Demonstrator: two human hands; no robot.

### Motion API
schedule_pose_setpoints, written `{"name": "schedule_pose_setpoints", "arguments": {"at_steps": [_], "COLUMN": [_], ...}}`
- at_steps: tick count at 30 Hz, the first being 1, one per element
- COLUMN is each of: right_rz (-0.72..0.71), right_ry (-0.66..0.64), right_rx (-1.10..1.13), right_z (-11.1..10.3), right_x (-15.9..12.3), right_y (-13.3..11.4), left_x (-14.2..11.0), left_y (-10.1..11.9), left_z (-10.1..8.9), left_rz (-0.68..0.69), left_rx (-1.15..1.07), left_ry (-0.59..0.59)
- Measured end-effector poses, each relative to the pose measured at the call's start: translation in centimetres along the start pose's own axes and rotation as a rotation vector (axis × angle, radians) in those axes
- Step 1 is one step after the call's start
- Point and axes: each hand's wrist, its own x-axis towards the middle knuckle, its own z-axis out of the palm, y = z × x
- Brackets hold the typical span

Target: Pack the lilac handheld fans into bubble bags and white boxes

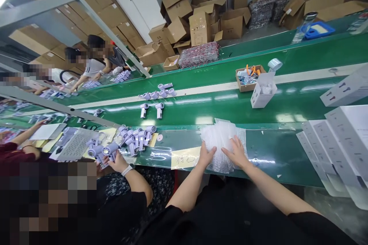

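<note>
A loose pile of clear bubble-wrap bags lies on the green bench in front of me. My left hand rests against the pile's left side, its thumb stretched over the bags and apart from the fingers. On the right side, my right hand lies on the bags with its fingers spread. Both hands touch the pile without closing round it. Just left of my left hand is a yellow paper sheet with handwriting.
Lilac handheld fans cluster at left, where a neighbouring person's hands hold more. Across the belt stand an open white box and a small carton of parts. White boxes stand at right.
</note>
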Motion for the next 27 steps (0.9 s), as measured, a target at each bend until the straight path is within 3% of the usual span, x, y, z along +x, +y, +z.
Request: {"name": "schedule_pose_setpoints", "arguments": {"at_steps": [3,8,11,13,15,17,19,21,23,27], "right_rz": [0.043,0.017,-0.009,-0.035,-0.038,-0.022,-0.003,0.029,0.104,0.333], "right_ry": [0.032,0.163,0.114,0.058,0.048,0.049,0.029,0.004,0.018,0.096], "right_rx": [-0.006,0.035,0.081,0.110,0.137,0.178,0.234,0.303,0.373,0.523], "right_z": [-1.6,-4.2,-5.1,-5.8,-6.6,-7.4,-8.1,-8.6,-9.1,-10.5], "right_x": [-0.9,-2.2,-2.5,-2.6,-2.7,-2.8,-3.1,-3.5,-4.0,-4.6], "right_y": [1.6,5.6,7.5,8.3,8.7,8.7,8.7,8.6,8.6,8.2], "left_x": [0.0,-0.8,-2.0,-3.4,-4.9,-6.1,-6.7,-6.6,-6.2,-5.7], "left_y": [0.0,0.4,1.6,3.2,5.2,7.4,9.1,10.2,10.8,12.2], "left_z": [0.1,-0.9,-1.2,-0.7,0.5,2.4,4.4,6.1,7.0,7.4], "left_rz": [-0.051,-0.111,0.041,0.271,0.585,0.886,1.074,1.130,1.116,1.050], "left_rx": [-0.015,0.017,0.127,0.246,0.423,0.642,0.854,0.996,1.037,0.917], "left_ry": [0.004,0.207,0.358,0.370,0.229,-0.007,-0.217,-0.364,-0.427,-0.291]}}
